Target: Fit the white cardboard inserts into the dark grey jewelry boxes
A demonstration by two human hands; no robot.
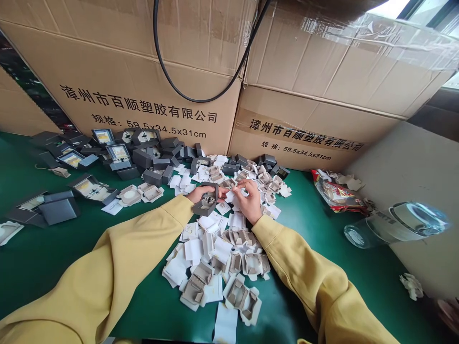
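1. Box (206, 204), small, dark and open, sits in your left hand (201, 193), its long axis running roughly from 1 to 7 o'clock, its open side facing you.
2. Your right hand (249, 198) is just beside it at 3 o'clock, fingertips pinched at a white piece (234, 195); you cannot tell how firmly.
3. From your hands, pale inserts (238, 291) and white cards (225, 322) crowd the green worktop (150, 291) at 6 o'clock; large cartons (201, 57) wall off 12.
4. Bottle (390, 224) and red packet (339, 193) lie near 3.
5. Dark boxes (154, 160) heap at 10; an open case (93, 188) at 9 contains a pale insert.
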